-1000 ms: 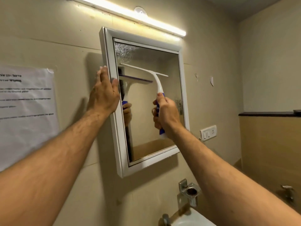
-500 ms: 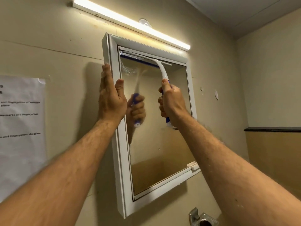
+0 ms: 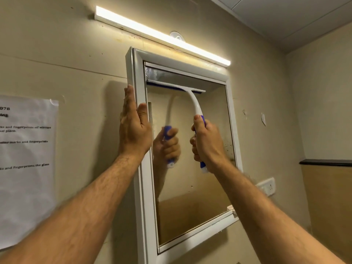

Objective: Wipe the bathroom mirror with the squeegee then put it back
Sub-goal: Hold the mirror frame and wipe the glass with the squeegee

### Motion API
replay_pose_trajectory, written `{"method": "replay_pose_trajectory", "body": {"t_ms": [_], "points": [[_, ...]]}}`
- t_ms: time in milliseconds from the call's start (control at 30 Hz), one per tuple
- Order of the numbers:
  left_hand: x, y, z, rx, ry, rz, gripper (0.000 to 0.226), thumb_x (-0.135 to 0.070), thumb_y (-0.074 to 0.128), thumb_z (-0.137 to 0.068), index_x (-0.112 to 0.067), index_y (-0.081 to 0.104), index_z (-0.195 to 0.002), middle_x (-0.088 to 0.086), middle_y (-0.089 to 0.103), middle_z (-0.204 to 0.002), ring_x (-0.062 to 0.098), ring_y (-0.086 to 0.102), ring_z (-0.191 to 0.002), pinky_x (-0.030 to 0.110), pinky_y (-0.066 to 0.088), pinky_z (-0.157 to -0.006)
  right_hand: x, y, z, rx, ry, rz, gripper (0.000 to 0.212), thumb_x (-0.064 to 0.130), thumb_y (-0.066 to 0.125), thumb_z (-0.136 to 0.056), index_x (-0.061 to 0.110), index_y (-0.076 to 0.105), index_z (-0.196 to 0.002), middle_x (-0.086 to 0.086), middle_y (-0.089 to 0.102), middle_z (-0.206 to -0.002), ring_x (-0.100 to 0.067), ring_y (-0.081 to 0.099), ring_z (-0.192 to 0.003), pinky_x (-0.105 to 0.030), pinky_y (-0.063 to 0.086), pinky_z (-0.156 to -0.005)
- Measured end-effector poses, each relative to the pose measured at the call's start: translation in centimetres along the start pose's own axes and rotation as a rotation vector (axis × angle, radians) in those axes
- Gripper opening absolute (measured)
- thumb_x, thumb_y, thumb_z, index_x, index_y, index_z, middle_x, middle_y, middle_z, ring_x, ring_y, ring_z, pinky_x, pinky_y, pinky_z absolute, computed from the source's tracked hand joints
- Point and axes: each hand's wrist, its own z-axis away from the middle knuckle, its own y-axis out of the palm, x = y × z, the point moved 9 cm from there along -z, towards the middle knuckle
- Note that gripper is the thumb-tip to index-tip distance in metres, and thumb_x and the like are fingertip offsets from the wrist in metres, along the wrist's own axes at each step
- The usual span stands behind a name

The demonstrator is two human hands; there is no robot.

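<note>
Head view: squeegee (image 3: 192,100) lower than before.

A lit tube light (image 3: 163,38) glows on the beige wall above me. To my left hangs a taped printed sheet (image 3: 26,168); a white switch plate (image 3: 266,186) sits lower right, near a dark ledge (image 3: 325,162).

White-framed wall mirror (image 3: 192,168), foam along its top edge, white-and-blue squeegee (image 3: 192,103) blade pressed near the top
</note>
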Motion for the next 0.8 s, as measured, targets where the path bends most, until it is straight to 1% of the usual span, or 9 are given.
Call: {"method": "replay_pose_trajectory", "body": {"t_ms": [100, 233, 300, 467, 533, 600, 700, 800], "points": [[0.1, -0.1, 0.2, -0.006, -0.007, -0.002, 0.054, -0.038, 0.026, -0.106, -0.027, 0.009, -0.156, -0.006, 0.014, -0.163, 0.014, 0.019, -0.148, 0.031, 0.023, -0.115, 0.6, -0.2, -0.2, -0.004, -0.001, -0.016, 0.037, 0.047, 0.037, -0.098, 0.015, 0.050, -0.086, 0.003, 0.042, -0.058, -0.006, 0.036, -0.039, -0.020, 0.035, -0.037], [0.4, -0.2, 0.8, -0.004, -0.028, 0.013, 0.054, -0.037, 0.027, -0.106, -0.028, 0.010, -0.156, -0.008, 0.015, -0.163, 0.002, 0.015, -0.142, 0.025, 0.022, -0.112, 2.5, 0.4, -1.6, -0.008, -0.004, -0.040, 0.037, 0.047, 0.037, -0.098, 0.015, 0.049, -0.087, 0.002, 0.042, -0.060, -0.007, 0.036, -0.040, -0.019, 0.034, -0.036], [0.5, -0.4, 1.3, -0.003, -0.035, 0.008, 0.054, -0.037, 0.027, -0.106, -0.028, 0.010, -0.156, -0.009, 0.015, -0.163, 0.000, 0.015, -0.140, 0.023, 0.022, -0.110, 2.4, 0.7, -1.8, -0.009, 0.006, -0.048, 0.037, 0.048, 0.037, -0.098, 0.014, 0.050, -0.089, 0.002, 0.043, -0.060, -0.007, 0.037, -0.041, -0.019, 0.034, -0.036], [0.5, -0.5, 2.6, -0.006, -0.047, 0.026, 0.054, -0.037, 0.027, -0.105, -0.030, 0.011, -0.156, -0.010, 0.016, -0.162, -0.001, 0.017, -0.138, 0.015, 0.021, -0.105, -0.3, 0.5, 0.0, -0.020, -0.019, -0.008, 0.037, 0.048, 0.037, -0.098, 0.015, 0.051, -0.087, 0.003, 0.043, -0.059, -0.004, 0.038, -0.040, -0.020, 0.035, -0.039], [0.5, -0.6, 2.9, -0.015, -0.047, 0.021, 0.053, -0.035, 0.028, -0.105, -0.029, 0.013, -0.156, -0.009, 0.018, -0.162, -0.002, 0.018, -0.138, 0.008, 0.019, -0.102, -1.1, 0.2, 0.6, -0.024, -0.021, 0.001, 0.037, 0.048, 0.037, -0.098, 0.016, 0.051, -0.086, 0.004, 0.043, -0.058, -0.005, 0.038, -0.041, -0.021, 0.036, -0.040], [0.5, -0.7, 2.9, -0.026, -0.042, 0.012, 0.052, -0.034, 0.029, -0.106, -0.028, 0.014, -0.156, -0.008, 0.020, -0.161, -0.002, 0.019, -0.138, 0.001, 0.017, -0.099, -0.9, 0.0, 0.4, -0.026, -0.027, -0.007, 0.037, 0.048, 0.037, -0.098, 0.016, 0.051, -0.086, 0.004, 0.042, -0.058, -0.004, 0.037, -0.038, -0.020, 0.034, -0.038], [0.6, -0.7, 2.9, -0.034, -0.041, 0.003, 0.052, -0.033, 0.030, -0.106, -0.028, 0.015, -0.155, -0.007, 0.022, -0.161, -0.001, 0.020, -0.138, -0.001, 0.016, -0.098, 0.9, 0.0, -0.8, -0.039, -0.038, -0.021, 0.038, 0.047, 0.037, -0.098, 0.014, 0.050, -0.085, 0.003, 0.041, -0.058, -0.005, 0.036, -0.038, -0.020, 0.034, -0.036], [0.7, -0.8, 3.0, -0.037, -0.043, -0.005, 0.051, -0.033, 0.030, -0.106, -0.028, 0.015, -0.155, -0.007, 0.022, -0.161, -0.001, 0.020, -0.138, -0.004, 0.016, -0.097, 2.0, 0.5, -1.7, -0.033, -0.036, -0.016, 0.038, 0.048, 0.036, -0.098, 0.015, 0.050, -0.084, 0.003, 0.043, -0.059, -0.007, 0.038, -0.041, -0.022, 0.036, -0.037]]}}
